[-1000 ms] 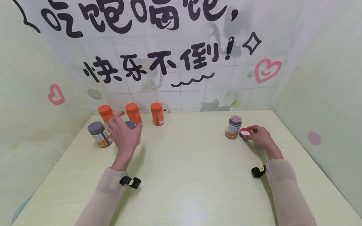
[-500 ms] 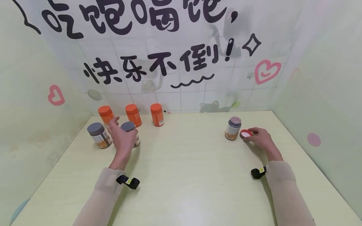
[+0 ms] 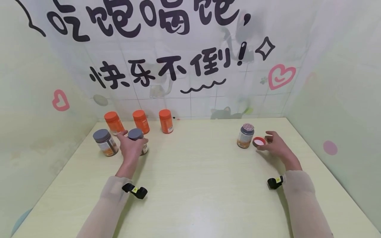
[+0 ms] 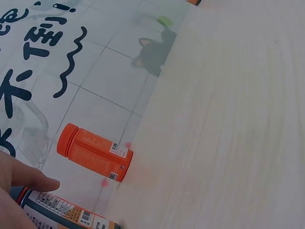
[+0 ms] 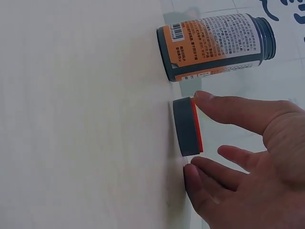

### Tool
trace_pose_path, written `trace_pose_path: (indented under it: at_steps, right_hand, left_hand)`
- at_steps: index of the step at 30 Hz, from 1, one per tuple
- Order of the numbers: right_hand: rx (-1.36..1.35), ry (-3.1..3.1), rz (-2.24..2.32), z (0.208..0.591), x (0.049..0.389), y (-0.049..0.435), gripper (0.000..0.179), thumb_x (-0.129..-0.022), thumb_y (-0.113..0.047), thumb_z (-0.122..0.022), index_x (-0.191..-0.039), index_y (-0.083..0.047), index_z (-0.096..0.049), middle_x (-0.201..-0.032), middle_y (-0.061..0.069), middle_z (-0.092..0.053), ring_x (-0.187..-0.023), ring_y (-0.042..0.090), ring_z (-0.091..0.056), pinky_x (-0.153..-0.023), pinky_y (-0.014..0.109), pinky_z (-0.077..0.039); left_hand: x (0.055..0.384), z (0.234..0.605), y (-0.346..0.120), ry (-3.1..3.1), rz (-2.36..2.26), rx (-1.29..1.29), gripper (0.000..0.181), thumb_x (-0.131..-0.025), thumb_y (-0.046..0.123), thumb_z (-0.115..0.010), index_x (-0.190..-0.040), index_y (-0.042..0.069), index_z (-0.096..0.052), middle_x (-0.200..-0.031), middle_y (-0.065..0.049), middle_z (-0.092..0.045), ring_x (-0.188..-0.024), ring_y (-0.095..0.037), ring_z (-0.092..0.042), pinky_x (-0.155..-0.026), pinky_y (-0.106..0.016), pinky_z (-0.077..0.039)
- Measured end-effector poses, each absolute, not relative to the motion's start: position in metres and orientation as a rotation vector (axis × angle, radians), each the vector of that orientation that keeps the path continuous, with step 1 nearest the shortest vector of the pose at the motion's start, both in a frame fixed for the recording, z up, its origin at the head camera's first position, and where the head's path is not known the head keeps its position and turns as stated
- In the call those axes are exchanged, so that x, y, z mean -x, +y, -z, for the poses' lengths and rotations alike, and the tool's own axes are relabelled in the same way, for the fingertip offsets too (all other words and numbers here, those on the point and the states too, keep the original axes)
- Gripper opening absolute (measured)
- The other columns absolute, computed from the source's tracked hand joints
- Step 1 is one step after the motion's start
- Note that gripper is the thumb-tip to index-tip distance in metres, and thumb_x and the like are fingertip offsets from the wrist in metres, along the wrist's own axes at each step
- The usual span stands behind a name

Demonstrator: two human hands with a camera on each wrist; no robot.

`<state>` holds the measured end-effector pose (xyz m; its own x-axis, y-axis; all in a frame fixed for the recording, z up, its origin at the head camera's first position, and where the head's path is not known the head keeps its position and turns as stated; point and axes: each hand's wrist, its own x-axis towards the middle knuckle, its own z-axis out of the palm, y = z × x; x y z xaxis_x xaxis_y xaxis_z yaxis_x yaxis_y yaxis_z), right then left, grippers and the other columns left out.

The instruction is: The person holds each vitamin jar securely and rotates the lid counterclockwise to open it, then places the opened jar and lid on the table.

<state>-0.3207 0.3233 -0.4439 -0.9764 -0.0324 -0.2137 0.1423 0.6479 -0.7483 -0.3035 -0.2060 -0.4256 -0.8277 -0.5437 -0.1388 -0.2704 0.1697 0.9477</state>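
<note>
In the head view my left hand (image 3: 130, 148) is curled round a jar with a grey lid (image 3: 135, 133), at the left of the table. My left thumb (image 4: 40, 181) lies along the jar's labelled side (image 4: 71, 213) in the left wrist view; the other fingers are mostly hidden. On the right, a screw lid (image 3: 259, 141) lies with its white inside up and red rim showing. My right hand (image 3: 279, 148) is beside it, fingers spread, with the thumb (image 5: 209, 102) close to the lid's rim. Left of that lid stands a lidless jar (image 3: 245, 137) with a patterned seal on its mouth.
Another grey-lidded jar (image 3: 105, 142) stands left of my left hand. Behind are three orange jars, at left (image 3: 114, 123), middle (image 3: 141, 122) and right (image 3: 166, 121). Printed walls surround the pale table (image 3: 196, 178) at the back and sides.
My left hand has lowered and come round the grey-lidded jar. My right hand has let go of the lid, its fingers spreading and drawing slightly right. The jars have stayed in place.
</note>
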Motion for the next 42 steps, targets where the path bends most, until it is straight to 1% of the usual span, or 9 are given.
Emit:
trace_pose_path:
  at_steps: [3,6,12,18,23,28,34,38,42]
  right_hand:
    - [-0.077,2.649,1.259,0.44,0.32,0.327,0.103,-0.089,-0.023,-0.073,-0.156,0.003,0.0,-0.16,0.033,-0.017,-0.147,0.052,-0.021,-0.116,0.063,-0.026]
    - [-0.061,2.655,1.279,0.433,0.316,0.331,0.102,-0.09,-0.024,-0.072,-0.156,0.005,0.0,-0.16,0.034,-0.015,-0.147,0.053,-0.021,-0.115,0.063,-0.028]
    - [0.004,2.736,1.284,0.414,0.308,0.329,0.092,-0.092,-0.026,-0.069,-0.157,0.003,-0.01,-0.16,0.032,-0.019,-0.146,0.052,-0.024,-0.114,0.064,-0.029]
    - [0.019,2.825,1.294,0.395,0.302,0.32,0.089,-0.092,-0.03,-0.07,-0.156,0.001,-0.017,-0.159,0.03,-0.026,-0.145,0.05,-0.029,-0.113,0.063,-0.032]
    - [0.057,2.883,1.29,0.38,0.294,0.309,0.086,-0.091,-0.031,-0.072,-0.156,-0.003,-0.023,-0.157,0.028,-0.033,-0.144,0.047,-0.033,-0.109,0.064,-0.036]
    - [0.135,2.92,1.26,0.364,0.285,0.293,0.083,-0.091,-0.031,-0.072,-0.155,-0.005,-0.027,-0.156,0.025,-0.037,-0.143,0.044,-0.037,-0.106,0.064,-0.04]
    - [0.243,2.921,1.231,0.349,0.276,0.275,0.078,-0.091,-0.027,-0.071,-0.154,-0.006,-0.029,-0.154,0.024,-0.04,-0.142,0.043,-0.04,-0.106,0.061,-0.042]
    - [0.314,2.928,1.236,0.345,0.271,0.267,0.073,-0.092,-0.025,-0.071,-0.152,-0.006,-0.033,-0.152,0.023,-0.042,-0.139,0.043,-0.042,-0.108,0.058,-0.041]
    - [0.387,2.928,1.242,0.343,0.268,0.261,0.07,-0.092,-0.025,-0.07,-0.15,-0.006,-0.036,-0.151,0.021,-0.044,-0.137,0.042,-0.044,-0.108,0.057,-0.041]
  left_hand:
    - [0.305,0.43,-0.207,-2.233,1.722,-0.78,0.097,-0.08,0.017,-0.077,-0.154,0.018,-0.014,-0.16,-0.02,-0.031,-0.145,-0.035,-0.038,-0.116,-0.052,-0.037]
    - [0.306,0.435,-0.209,-2.254,1.739,-0.747,0.098,-0.08,0.016,-0.076,-0.155,0.014,-0.014,-0.16,-0.018,-0.031,-0.145,-0.034,-0.037,-0.117,-0.051,-0.035]
    - [0.308,0.444,-0.214,-2.324,1.7,-0.674,0.095,-0.08,0.016,-0.075,-0.156,0.009,-0.019,-0.157,-0.016,-0.037,-0.144,-0.034,-0.038,-0.117,-0.053,-0.033]
    - [0.307,0.449,-0.218,-2.373,1.64,-0.628,0.086,-0.081,0.022,-0.077,-0.153,0.01,-0.031,-0.152,-0.014,-0.045,-0.14,-0.033,-0.044,-0.115,-0.052,-0.037]
    - [0.307,0.45,-0.221,-2.402,1.619,-0.595,0.083,-0.082,0.03,-0.078,-0.151,0.013,-0.035,-0.15,-0.012,-0.048,-0.139,-0.032,-0.045,-0.116,-0.053,-0.035]
    - [0.309,0.448,-0.221,-2.421,1.618,-0.589,0.086,-0.08,0.045,-0.08,-0.151,0.019,-0.038,-0.149,-0.01,-0.05,-0.138,-0.031,-0.047,-0.116,-0.054,-0.035]
    - [0.31,0.443,-0.218,-2.476,1.616,-0.538,0.09,-0.077,0.062,-0.075,-0.149,0.024,-0.038,-0.148,-0.007,-0.051,-0.135,-0.029,-0.049,-0.114,-0.055,-0.036]
    - [0.308,0.437,-0.211,-2.559,1.586,-0.448,0.088,-0.08,0.063,-0.071,-0.151,0.024,-0.036,-0.147,-0.008,-0.051,-0.132,-0.031,-0.05,-0.112,-0.056,-0.038]
    - [0.306,0.43,-0.203,-2.636,1.531,-0.358,0.086,-0.084,0.058,-0.069,-0.153,0.023,-0.032,-0.147,-0.01,-0.05,-0.131,-0.033,-0.049,-0.109,-0.056,-0.041]
